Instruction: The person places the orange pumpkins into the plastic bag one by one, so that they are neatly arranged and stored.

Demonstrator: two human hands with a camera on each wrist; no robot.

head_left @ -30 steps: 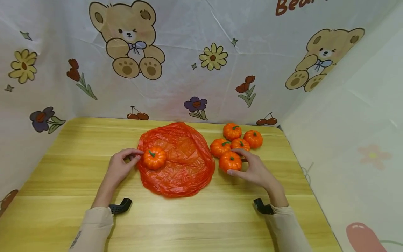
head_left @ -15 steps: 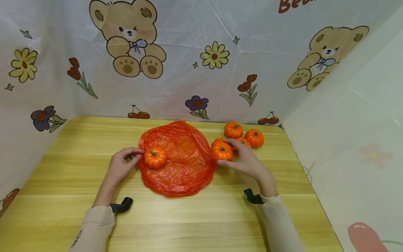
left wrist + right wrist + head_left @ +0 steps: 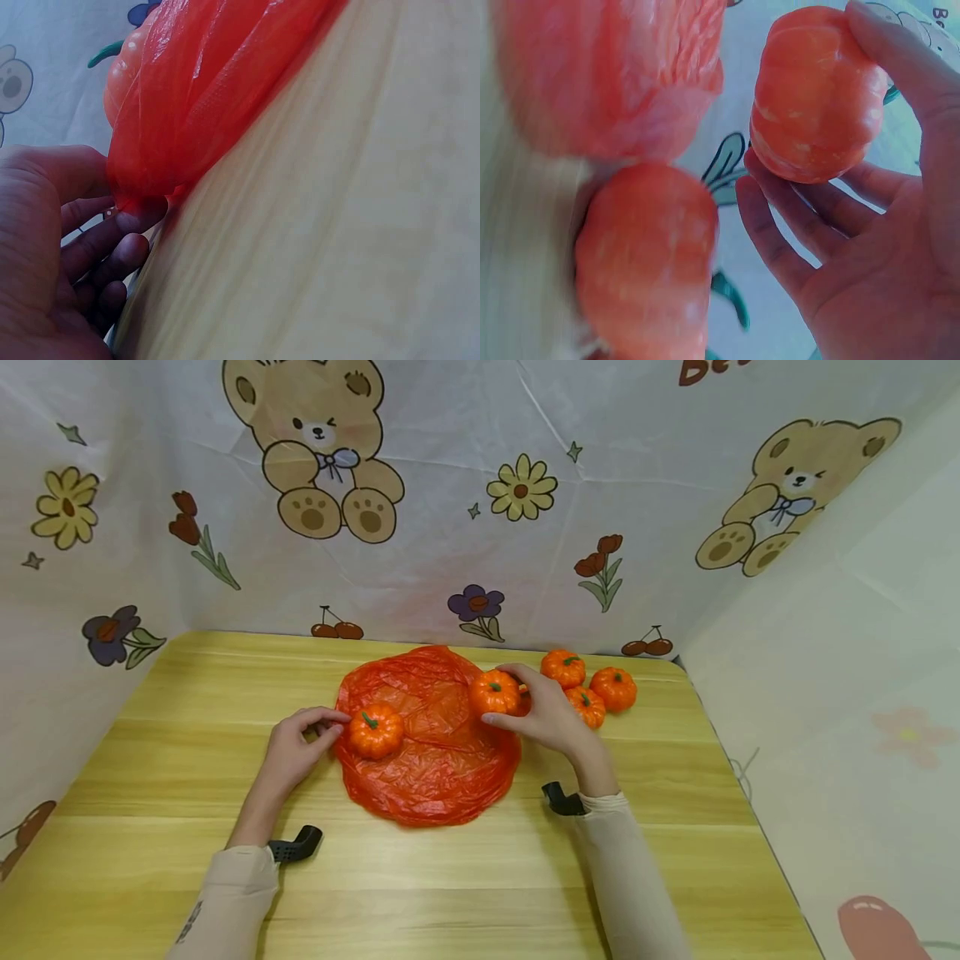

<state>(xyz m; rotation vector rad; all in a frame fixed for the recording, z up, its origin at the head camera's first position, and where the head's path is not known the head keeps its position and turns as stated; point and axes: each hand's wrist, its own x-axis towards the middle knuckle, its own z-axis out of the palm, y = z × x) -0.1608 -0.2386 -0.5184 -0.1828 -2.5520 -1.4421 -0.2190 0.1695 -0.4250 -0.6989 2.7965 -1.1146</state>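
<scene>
A thin red plastic bag (image 3: 427, 785) lies spread out on the wooden table, with one small orange toy pumpkin (image 3: 376, 731) on its left part. My left hand (image 3: 292, 747) pinches the bag's left edge; the left wrist view shows the red film (image 3: 157, 142) between thumb and fingers. My right hand (image 3: 551, 712) holds another orange pumpkin (image 3: 493, 692) between thumb and fingers, over the bag's right edge. In the right wrist view this held pumpkin (image 3: 814, 97) is raised off the table, its green stem mostly hidden.
Right of the bag stand more pumpkins: one at the back (image 3: 562, 667), one at the right (image 3: 614, 689), one nearer (image 3: 587, 707). Another is mostly hidden behind my right hand; the right wrist view shows a pumpkin (image 3: 646, 259) beside the bag. A bear-print cloth (image 3: 435, 435) hangs behind.
My right hand has carried its pumpkin left and away from me, from beside the group to over the bag's right edge. My left hand stays at the bag's left edge.
</scene>
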